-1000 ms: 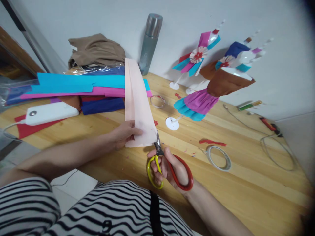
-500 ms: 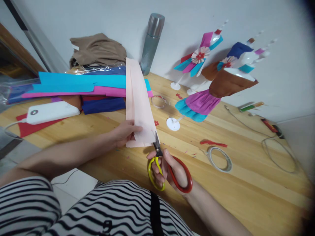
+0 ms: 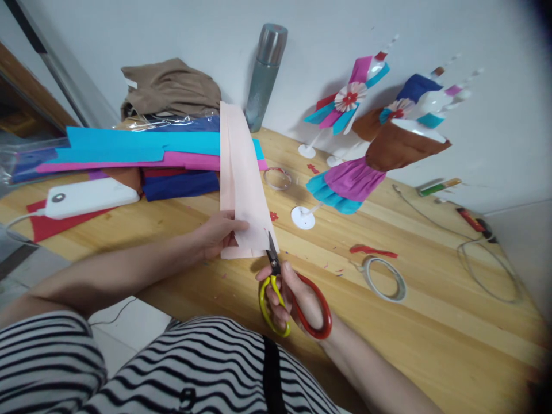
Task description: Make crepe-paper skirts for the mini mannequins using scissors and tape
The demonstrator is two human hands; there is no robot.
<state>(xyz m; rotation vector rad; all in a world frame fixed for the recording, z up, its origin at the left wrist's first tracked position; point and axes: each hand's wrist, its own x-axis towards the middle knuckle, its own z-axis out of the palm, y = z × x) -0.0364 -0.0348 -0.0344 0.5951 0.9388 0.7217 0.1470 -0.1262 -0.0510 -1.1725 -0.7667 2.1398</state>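
My left hand (image 3: 218,233) pinches the near end of a long folded strip of pale pink crepe paper (image 3: 240,172), which stands tilted up from the wooden table (image 3: 414,333). My right hand (image 3: 297,296) grips scissors (image 3: 284,299) with one yellow and one red handle loop. The short blades point up and sit on the strip's lower right corner.
Blue, cyan, magenta and red paper sheets (image 3: 138,149) lie at the left with a white power bank (image 3: 88,197) on them. A metal flask (image 3: 265,75) stands at the wall. Paper-decorated figures (image 3: 379,132) stand at the right. Tape rings (image 3: 383,278) and a cable (image 3: 487,259) lie nearby.
The scissors have shifted slightly left, with the blades a little further into the pink strip's lower corner. My left hand holds the strip as before.
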